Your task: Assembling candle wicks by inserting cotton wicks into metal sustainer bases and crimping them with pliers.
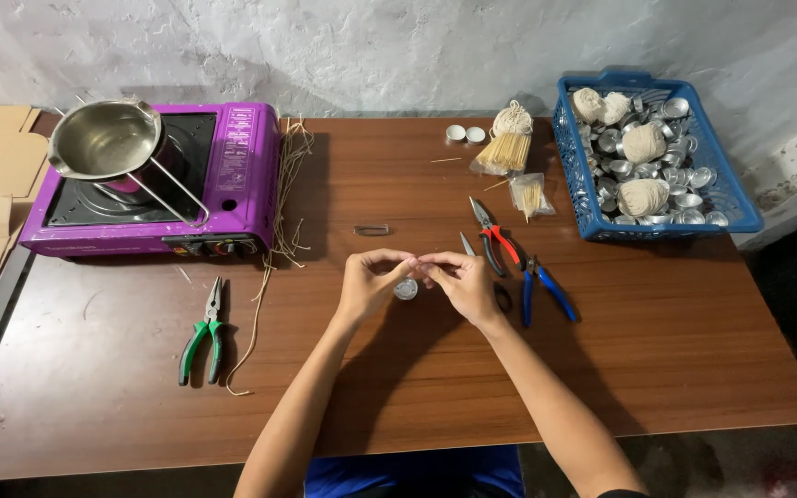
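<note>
Resting on the table [601, 369] at centre, a small round metal cup [406, 290] is seen just under the fingertips of left hand [368, 281] and right hand [461, 281], both pinched together above it; what is pinched cannot be told. A clear packet of sticks [529, 195] lies beyond, near the blue basket [726, 198]. A white label is borne on the purple stove [232, 166].

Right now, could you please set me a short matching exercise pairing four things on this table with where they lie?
Things:
1. stove
2. basket
3. green pliers
4. small metal cup

Places:
A. far right of the table
B. below the two hands
C. far left, carrying a steel pot
D. near left, beside a long strand of straw

Pairs: 1-C, 2-A, 3-D, 4-B
</note>
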